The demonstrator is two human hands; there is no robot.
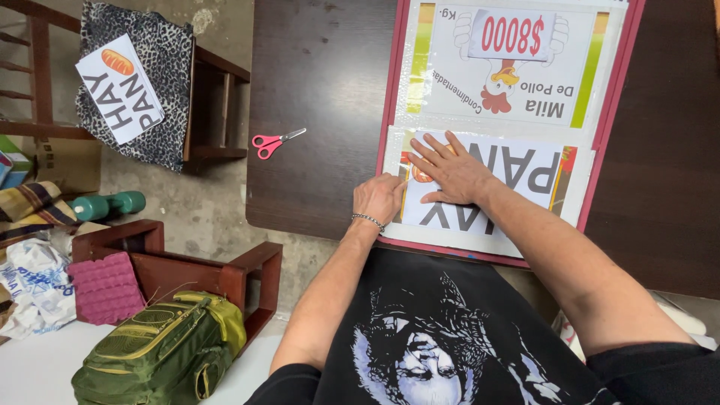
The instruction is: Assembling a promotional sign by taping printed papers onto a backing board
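While both hands (420,184) press it, the paper sign (487,184) lies beneath them.

Shirt: you wear a black T-shirt (450,337) with short sleeves.
Print: a pale blue-white graphic (420,360) covers your chest.
Wrist: a thin silver bead bracelet (367,220) circles your left wrist.
Arms: both your forearms are bare, your hands ungloved.

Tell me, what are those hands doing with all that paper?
A person is pressing a printed paper sign flat onto a pink board on a dark table. The right hand lies spread on the sign; the left hand pinches its edge. Red scissors lie nearby, untouched.
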